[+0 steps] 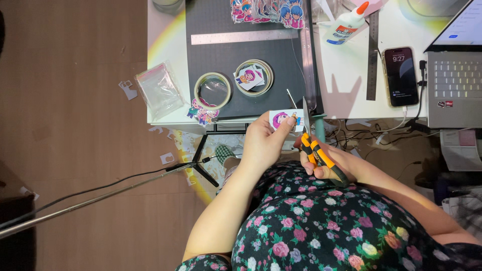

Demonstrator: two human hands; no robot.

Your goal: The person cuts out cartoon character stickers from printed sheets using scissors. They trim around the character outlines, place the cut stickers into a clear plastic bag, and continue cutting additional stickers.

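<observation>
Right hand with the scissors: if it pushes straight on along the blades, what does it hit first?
Most likely the sticker sheet held by the left hand; the scissors in the right hand already point at its edge. Beyond, the cutting mat; depth unclear.

Both forearms are reaching up from the lower frame, meeting at centre; the left hand [263, 140] is pinching with fingertips, the right hand [324, 163] is curling closed, knuckles outward.
</observation>
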